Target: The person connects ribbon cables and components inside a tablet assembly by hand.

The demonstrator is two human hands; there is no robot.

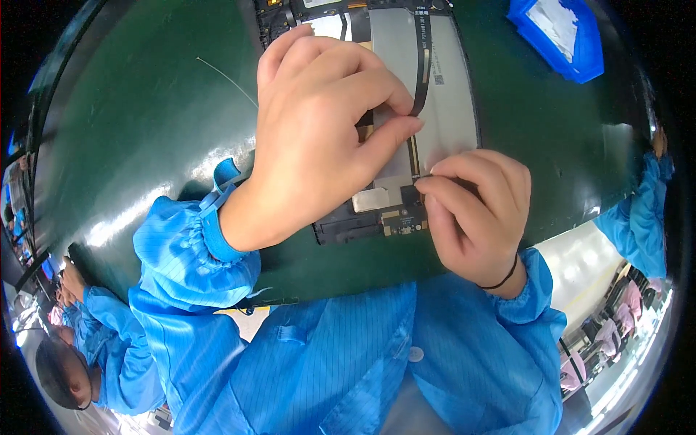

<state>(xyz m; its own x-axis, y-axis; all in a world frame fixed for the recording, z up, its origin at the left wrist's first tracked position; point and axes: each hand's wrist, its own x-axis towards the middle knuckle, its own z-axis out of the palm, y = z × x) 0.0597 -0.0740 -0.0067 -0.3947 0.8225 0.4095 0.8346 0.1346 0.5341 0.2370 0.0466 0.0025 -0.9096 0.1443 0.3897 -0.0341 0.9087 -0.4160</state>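
An opened tablet lies on the green mat with its inner parts showing, among them pale battery packs and dark boards. Along it runs a narrow black flex cable. My left hand reaches across the tablet, its thumb and forefinger closed on the cable around the middle, where it lifts and bends. Lower down, my right hand pinches at the cable's near end, beside a small circuit board at the tablet's near edge. My left hand hides much of the tablet's left half.
A blue bin with white pieces in it stands at the far right of the green mat. A thin pale strand lies left of the tablet. Co-workers in blue sleeves sit at the left and right edges.
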